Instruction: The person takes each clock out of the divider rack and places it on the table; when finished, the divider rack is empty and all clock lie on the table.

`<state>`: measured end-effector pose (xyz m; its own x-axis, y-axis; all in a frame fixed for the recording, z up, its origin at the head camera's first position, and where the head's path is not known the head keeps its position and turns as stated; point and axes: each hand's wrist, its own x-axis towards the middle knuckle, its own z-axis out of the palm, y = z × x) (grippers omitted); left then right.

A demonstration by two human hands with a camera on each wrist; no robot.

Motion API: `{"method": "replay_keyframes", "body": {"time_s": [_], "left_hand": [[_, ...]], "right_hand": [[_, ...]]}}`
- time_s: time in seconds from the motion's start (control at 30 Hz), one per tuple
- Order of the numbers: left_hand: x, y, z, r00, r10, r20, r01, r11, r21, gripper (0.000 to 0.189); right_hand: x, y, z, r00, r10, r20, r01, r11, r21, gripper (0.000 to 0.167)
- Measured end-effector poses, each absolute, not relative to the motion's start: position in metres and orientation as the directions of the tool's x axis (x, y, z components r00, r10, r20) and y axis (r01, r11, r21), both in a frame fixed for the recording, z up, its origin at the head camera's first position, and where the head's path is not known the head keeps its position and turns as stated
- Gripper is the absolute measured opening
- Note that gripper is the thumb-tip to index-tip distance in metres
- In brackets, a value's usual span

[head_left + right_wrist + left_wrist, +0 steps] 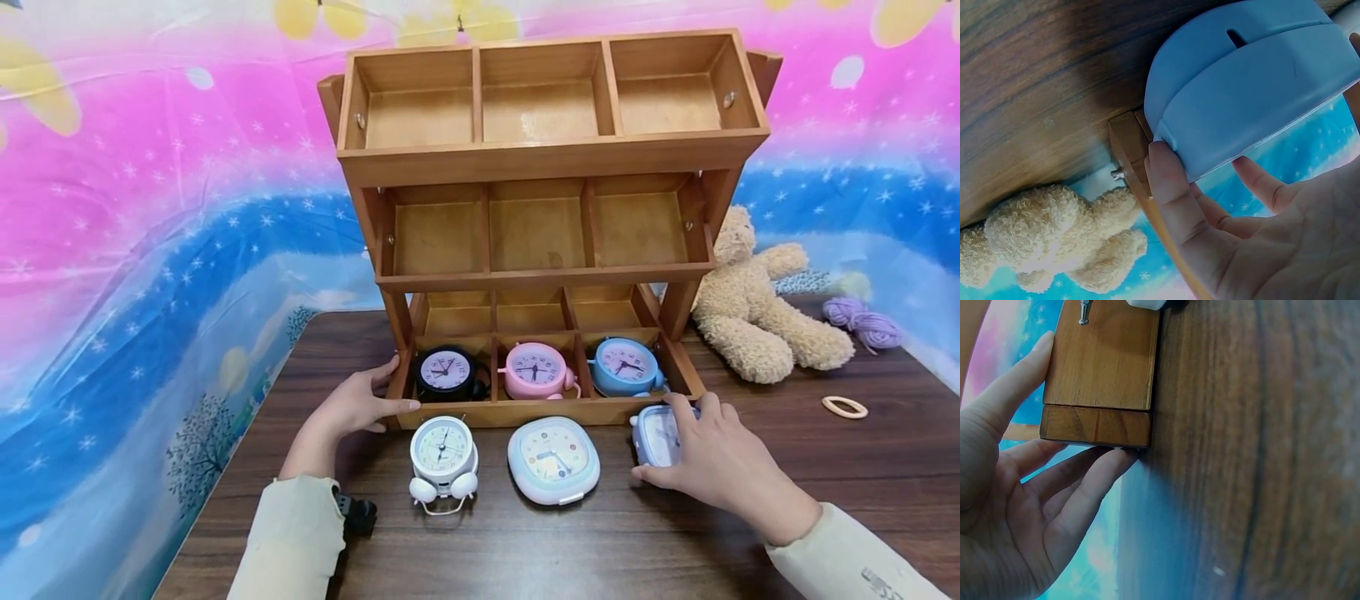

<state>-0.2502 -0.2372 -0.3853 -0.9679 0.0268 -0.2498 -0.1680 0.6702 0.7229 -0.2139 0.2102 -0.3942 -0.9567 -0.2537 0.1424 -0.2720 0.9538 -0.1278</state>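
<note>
My left hand (352, 408) holds the front left corner of a three-tier wooden rack (555, 160), thumb along the front and fingers at the side; the left wrist view shows the wooden corner (1097, 425) between them. My right hand (716, 454) grips a blue square alarm clock (657, 435) on the table before the rack's right end, partly covering its face. In the right wrist view, fingertips touch the blue casing (1247, 106). Beside it on the table are a pale blue clock (553, 461) and a white twin-bell alarm clock (442, 454).
Black (444, 369), pink (535, 369) and blue (624, 367) round clocks sit in the rack's lowest front compartments. A teddy bear (757, 308), purple yarn (862, 322) and a wooden ring (844, 407) lie on the right of the table (585, 550).
</note>
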Motion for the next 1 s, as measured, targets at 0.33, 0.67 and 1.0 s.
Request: {"method": "replay_keyframes", "body": {"time_s": [0.33,0.67,1.0], "left_hand": [[-0.251,-0.238,-0.387,-0.969,0.028,-0.245,-0.162,0.676,0.719,0.091],[-0.25,-0.238,-0.388,-0.969,0.033,-0.244,-0.158,0.675,0.72,0.092],[-0.25,-0.239,-0.388,-0.971,0.032,-0.235,-0.152,0.674,0.722,0.092]], "right_hand": [[-0.216,0.207,-0.395,-0.965,-0.249,0.087,-0.259,0.956,-0.134,0.119],[-0.217,0.196,-0.382,-0.953,-0.271,0.133,-0.279,0.96,-0.041,0.113],[-0.232,0.136,-0.349,-0.836,-0.482,0.26,-0.503,0.864,-0.016,0.085]]}}
